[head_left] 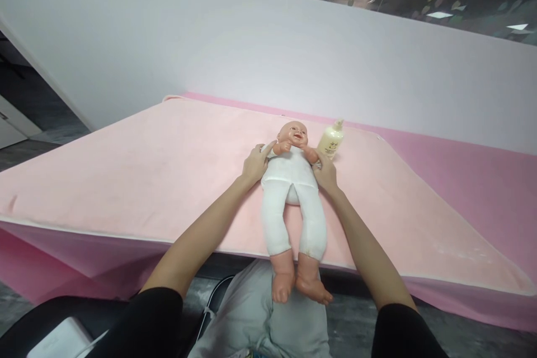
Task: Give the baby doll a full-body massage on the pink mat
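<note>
A baby doll [292, 170] with a white cloth body lies face up on the pink blanket [201, 162], its feet hanging past the front edge. My left hand [255, 164] is closed round the doll's arm and side at the left of the picture. On the opposite side, my right hand [325, 172] holds the doll's other arm, with its fingers partly hidden. A pale yellow pump bottle [331, 140] is just beyond my right hand, beside the doll's head.
Behind the table stands a white partition [260, 50]. Pink cloth [474, 179] shows beyond the blanket at the right. A white box-shaped object [62, 340] rests on a black chair [46, 313] at the lower left.
</note>
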A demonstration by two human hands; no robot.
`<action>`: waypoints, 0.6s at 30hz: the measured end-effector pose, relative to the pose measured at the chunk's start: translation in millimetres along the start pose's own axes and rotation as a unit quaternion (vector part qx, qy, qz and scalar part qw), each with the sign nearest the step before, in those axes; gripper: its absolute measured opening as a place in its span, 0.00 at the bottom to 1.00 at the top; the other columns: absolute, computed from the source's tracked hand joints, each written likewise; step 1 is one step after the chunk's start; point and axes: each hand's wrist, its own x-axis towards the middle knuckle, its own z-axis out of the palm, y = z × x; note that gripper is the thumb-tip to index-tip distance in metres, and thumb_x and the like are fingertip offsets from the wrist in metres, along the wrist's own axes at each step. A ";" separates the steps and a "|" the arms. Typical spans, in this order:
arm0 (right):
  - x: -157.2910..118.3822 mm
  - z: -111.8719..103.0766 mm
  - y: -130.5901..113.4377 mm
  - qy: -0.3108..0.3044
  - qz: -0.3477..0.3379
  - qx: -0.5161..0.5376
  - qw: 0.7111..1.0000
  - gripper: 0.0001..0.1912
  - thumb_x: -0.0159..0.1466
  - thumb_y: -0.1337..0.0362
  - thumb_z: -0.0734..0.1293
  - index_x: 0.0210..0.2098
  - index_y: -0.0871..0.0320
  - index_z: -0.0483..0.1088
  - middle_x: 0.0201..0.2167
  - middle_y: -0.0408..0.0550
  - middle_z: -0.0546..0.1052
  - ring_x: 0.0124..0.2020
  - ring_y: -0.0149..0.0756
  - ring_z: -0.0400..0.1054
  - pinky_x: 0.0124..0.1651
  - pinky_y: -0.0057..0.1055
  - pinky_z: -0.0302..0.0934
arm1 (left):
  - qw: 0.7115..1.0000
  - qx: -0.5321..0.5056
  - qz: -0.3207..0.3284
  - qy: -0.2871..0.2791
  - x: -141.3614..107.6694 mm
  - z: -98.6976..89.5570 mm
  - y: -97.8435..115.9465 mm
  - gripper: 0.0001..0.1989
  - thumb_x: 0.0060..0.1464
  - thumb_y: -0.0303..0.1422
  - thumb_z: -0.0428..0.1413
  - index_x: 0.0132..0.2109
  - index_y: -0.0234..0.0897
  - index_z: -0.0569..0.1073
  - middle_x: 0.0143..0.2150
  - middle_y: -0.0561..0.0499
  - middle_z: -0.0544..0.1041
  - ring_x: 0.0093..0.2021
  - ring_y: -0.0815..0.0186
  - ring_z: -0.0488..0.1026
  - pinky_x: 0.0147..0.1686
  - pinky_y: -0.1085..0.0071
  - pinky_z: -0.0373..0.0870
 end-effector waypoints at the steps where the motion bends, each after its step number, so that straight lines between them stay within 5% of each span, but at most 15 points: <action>1: -1.4 0.2 -1.8 -0.044 -0.029 -0.042 0.998 0.29 0.52 0.70 0.61 0.54 0.54 0.68 0.47 0.48 0.74 0.49 0.43 0.66 0.58 0.45 0.58 | 0.999 0.029 0.014 -0.016 -0.3 -0.9 2.3 0.30 0.57 0.26 0.44 0.66 0.49 0.58 0.56 0.42 0.66 0.55 0.52 0.66 0.49 0.58 0.67; 5: -3.7 0.6 -3.5 -0.095 -0.081 -0.142 0.982 0.33 0.51 0.74 0.57 0.56 0.55 0.67 0.45 0.50 0.75 0.49 0.45 0.65 0.58 0.48 0.58 | 0.996 0.076 0.036 -0.033 0.7 -1.5 3.8 0.31 0.57 0.25 0.43 0.66 0.53 0.58 0.54 0.43 0.66 0.53 0.53 0.66 0.47 0.60 0.69; 11: -5.6 -0.8 -7.7 -0.071 -0.066 -0.087 0.992 0.31 0.52 0.72 0.58 0.55 0.54 0.67 0.51 0.48 0.73 0.52 0.44 0.65 0.58 0.46 0.58 | 0.999 0.032 0.019 -0.025 2.9 -0.2 -1.5 0.31 0.57 0.25 0.44 0.66 0.49 0.58 0.55 0.43 0.66 0.54 0.53 0.66 0.50 0.58 0.68; 15: -4.8 0.4 -6.5 0.038 0.035 0.042 0.998 0.28 0.55 0.65 0.63 0.56 0.54 0.64 0.52 0.48 0.73 0.51 0.41 0.67 0.56 0.43 0.60 | 0.995 -0.094 0.002 0.014 5.9 2.7 -11.0 0.31 0.57 0.28 0.46 0.67 0.45 0.55 0.56 0.43 0.68 0.57 0.54 0.66 0.56 0.56 0.63; 18: 1.1 -0.1 2.6 0.161 0.130 0.119 0.971 0.29 0.53 0.62 0.64 0.55 0.57 0.61 0.52 0.51 0.72 0.50 0.39 0.68 0.55 0.41 0.62 | 0.964 -0.249 -0.047 0.079 10.9 5.5 -20.5 0.32 0.55 0.29 0.50 0.66 0.46 0.55 0.58 0.46 0.68 0.58 0.57 0.66 0.58 0.58 0.63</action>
